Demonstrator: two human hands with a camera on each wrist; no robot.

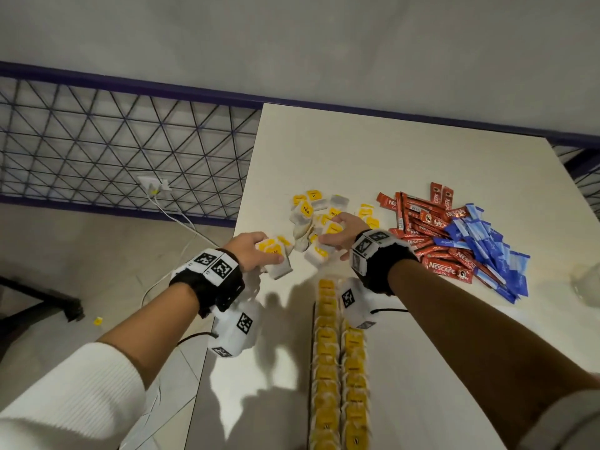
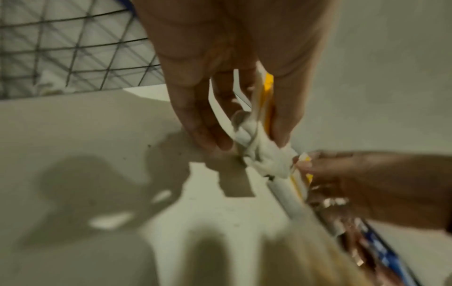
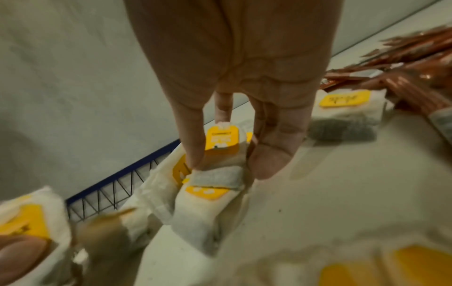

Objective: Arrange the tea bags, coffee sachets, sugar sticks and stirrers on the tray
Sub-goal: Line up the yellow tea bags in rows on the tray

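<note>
Loose yellow-tagged tea bags (image 1: pixel 306 209) lie in a heap at mid-table. My left hand (image 1: pixel 271 254) holds a small stack of tea bags (image 1: pixel 276 251) just left of the heap; the left wrist view shows the stack (image 2: pixel 261 108) pinched edge-on between thumb and fingers (image 2: pixel 195 120). My right hand (image 1: pixel 331 241) is down on the heap, its index finger and thumb (image 3: pixel 271 154) pinching a tea bag (image 3: pixel 221 143). Two rows of tea bags (image 1: pixel 337 368) fill the tray (image 1: pixel 314 323) near me. Red coffee sachets (image 1: pixel 428 222) and blue sugar sticks (image 1: pixel 487 248) are piled to the right. No stirrers are in sight.
The table's left edge (image 1: pixel 227 287) runs just beside my left hand, with floor, a white cable (image 1: pixel 175 216) and a wire mesh fence (image 1: pixel 113 141) beyond it. A clear glassy object (image 1: pixel 584 284) sits at the right border. The wall (image 1: pixel 324 43) closes the far side.
</note>
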